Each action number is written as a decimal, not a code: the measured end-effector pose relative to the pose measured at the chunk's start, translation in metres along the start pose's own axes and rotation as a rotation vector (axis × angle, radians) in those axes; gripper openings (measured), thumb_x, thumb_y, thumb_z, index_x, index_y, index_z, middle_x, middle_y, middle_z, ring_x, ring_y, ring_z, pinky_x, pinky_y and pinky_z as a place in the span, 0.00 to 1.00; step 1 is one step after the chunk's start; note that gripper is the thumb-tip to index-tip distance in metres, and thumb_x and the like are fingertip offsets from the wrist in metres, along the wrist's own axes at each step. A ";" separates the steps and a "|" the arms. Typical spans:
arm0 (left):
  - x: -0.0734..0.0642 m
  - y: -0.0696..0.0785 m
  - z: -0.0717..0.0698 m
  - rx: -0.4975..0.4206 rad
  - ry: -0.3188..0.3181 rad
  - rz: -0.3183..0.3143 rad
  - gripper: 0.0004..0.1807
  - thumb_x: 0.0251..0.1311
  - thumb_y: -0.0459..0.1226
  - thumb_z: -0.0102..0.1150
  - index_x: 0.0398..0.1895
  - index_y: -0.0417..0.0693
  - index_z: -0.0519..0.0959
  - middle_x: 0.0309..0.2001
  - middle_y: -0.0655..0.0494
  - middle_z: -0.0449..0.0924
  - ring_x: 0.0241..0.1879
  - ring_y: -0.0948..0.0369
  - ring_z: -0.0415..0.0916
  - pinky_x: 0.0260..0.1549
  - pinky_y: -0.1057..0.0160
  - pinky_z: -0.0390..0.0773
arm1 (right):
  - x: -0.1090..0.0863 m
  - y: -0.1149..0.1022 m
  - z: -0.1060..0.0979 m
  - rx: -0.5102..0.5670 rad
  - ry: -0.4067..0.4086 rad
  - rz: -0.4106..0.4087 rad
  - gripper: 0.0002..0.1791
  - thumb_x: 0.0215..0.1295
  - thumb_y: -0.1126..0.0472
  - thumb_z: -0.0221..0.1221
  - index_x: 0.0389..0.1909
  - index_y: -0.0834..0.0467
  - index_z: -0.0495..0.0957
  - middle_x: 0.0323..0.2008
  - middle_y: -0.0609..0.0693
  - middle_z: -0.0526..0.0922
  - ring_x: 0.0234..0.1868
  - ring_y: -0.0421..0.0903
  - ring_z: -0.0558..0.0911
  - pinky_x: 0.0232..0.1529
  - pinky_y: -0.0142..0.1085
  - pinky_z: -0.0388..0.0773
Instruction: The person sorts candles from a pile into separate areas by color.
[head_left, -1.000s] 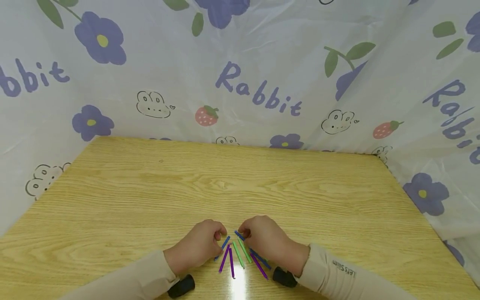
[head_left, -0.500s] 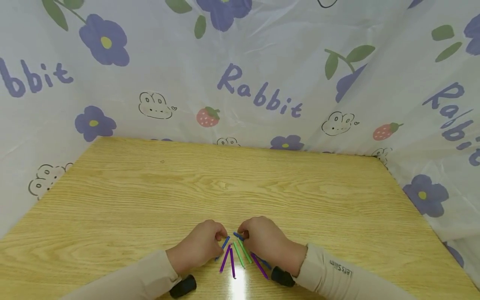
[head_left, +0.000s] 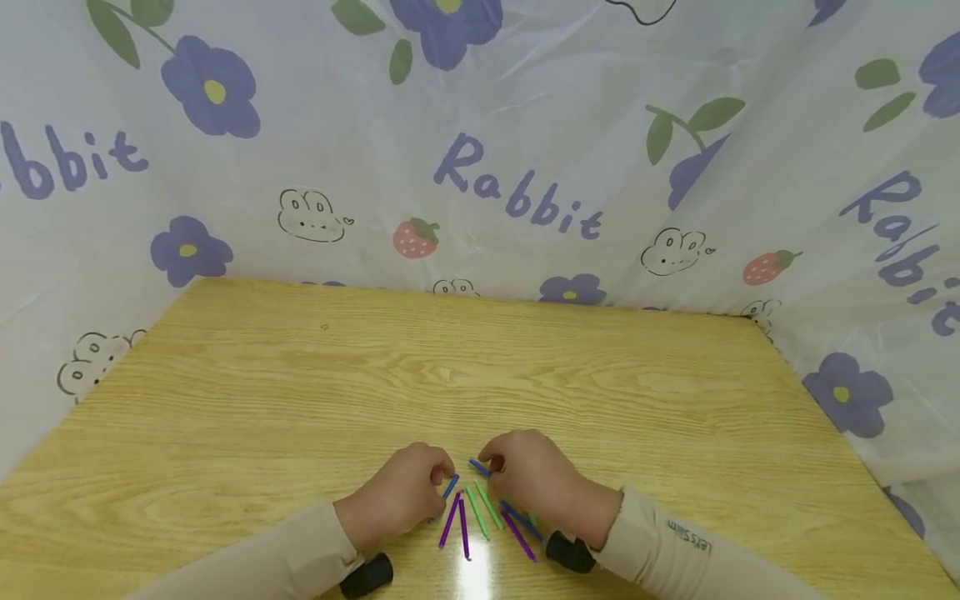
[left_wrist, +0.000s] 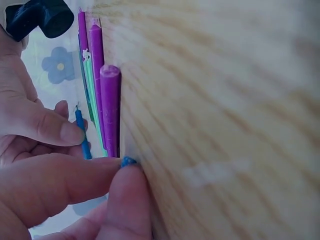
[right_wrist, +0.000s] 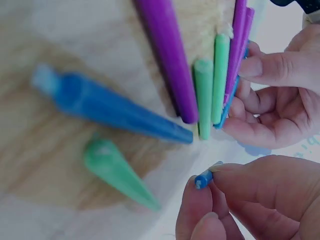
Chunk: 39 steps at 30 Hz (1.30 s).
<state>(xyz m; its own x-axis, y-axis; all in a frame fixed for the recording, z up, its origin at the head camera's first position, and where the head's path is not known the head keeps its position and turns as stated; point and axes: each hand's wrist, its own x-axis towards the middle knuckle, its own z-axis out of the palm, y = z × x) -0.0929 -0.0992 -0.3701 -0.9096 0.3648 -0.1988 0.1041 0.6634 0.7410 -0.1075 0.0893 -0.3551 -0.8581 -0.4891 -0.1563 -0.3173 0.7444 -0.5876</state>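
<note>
My left hand (head_left: pixel 393 490) pinches a thin blue candle (head_left: pixel 452 486) between thumb and fingertip; its end (left_wrist: pixel 128 161) pokes out in the left wrist view. Opposite it, the right hand (head_left: pixel 536 479) pinches another blue candle (head_left: pixel 480 467), end-on to the right wrist view just above the fingertips. Between the hands, two purple candles (head_left: pixel 464 529) and two light green candles (head_left: pixel 477 512) lie fanned on the wood. Beside the right hand lie a third purple candle (head_left: pixel 519 537) and a loose blue candle (right_wrist: pixel 120 107). A further green candle (right_wrist: pixel 117 172) is mostly hidden under that hand in the head view.
The wood-grain table (head_left: pixel 390 367) stretches away beyond the hands. A white cloth (head_left: pixel 360 125) printed with flowers and rabbits hangs along its back and sides. Black wrist devices (head_left: pixel 367 575) sit below both forearms, close over the tabletop.
The right hand has shifted slightly away with its blue candle, so the loose blue candle beside it shows more than half a second ago. My left hand keeps its pinch almost still.
</note>
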 end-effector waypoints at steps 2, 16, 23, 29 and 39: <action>0.001 -0.001 0.001 0.005 0.006 0.005 0.15 0.41 0.18 0.61 0.35 0.36 0.78 0.27 0.52 0.65 0.28 0.57 0.63 0.27 0.64 0.63 | 0.000 0.001 -0.001 -0.010 0.007 0.001 0.14 0.57 0.74 0.58 0.44 0.64 0.83 0.32 0.49 0.83 0.26 0.37 0.74 0.27 0.29 0.72; 0.003 -0.004 0.001 0.001 0.006 0.067 0.18 0.38 0.18 0.58 0.38 0.34 0.78 0.26 0.53 0.65 0.26 0.57 0.62 0.26 0.65 0.63 | -0.001 0.003 -0.011 0.061 0.029 -0.009 0.12 0.59 0.73 0.59 0.44 0.64 0.82 0.31 0.49 0.82 0.31 0.40 0.77 0.28 0.30 0.74; 0.003 -0.004 0.002 0.012 0.014 0.072 0.19 0.37 0.18 0.58 0.38 0.35 0.78 0.26 0.53 0.65 0.27 0.58 0.62 0.26 0.65 0.63 | -0.006 0.005 -0.018 0.115 0.039 0.012 0.13 0.60 0.72 0.58 0.45 0.63 0.82 0.31 0.47 0.81 0.33 0.41 0.78 0.28 0.31 0.74; 0.001 -0.001 0.002 -0.016 -0.002 0.030 0.20 0.39 0.17 0.59 0.41 0.34 0.78 0.28 0.50 0.66 0.29 0.56 0.62 0.26 0.64 0.63 | -0.006 0.008 -0.024 0.102 0.085 0.007 0.12 0.59 0.73 0.58 0.43 0.62 0.83 0.30 0.46 0.81 0.33 0.41 0.79 0.30 0.31 0.75; 0.001 0.004 0.005 0.001 0.014 -0.013 0.21 0.37 0.18 0.64 0.40 0.34 0.79 0.29 0.50 0.67 0.29 0.56 0.63 0.27 0.63 0.65 | -0.001 0.016 -0.031 0.082 0.126 0.041 0.11 0.60 0.71 0.59 0.43 0.61 0.83 0.31 0.47 0.82 0.34 0.41 0.79 0.32 0.32 0.76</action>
<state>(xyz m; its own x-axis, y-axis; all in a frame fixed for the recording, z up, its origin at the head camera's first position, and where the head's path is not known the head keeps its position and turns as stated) -0.0918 -0.0932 -0.3707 -0.9163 0.3470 -0.1999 0.0924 0.6689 0.7375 -0.1242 0.1159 -0.3402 -0.9151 -0.3946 -0.0834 -0.2518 0.7204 -0.6462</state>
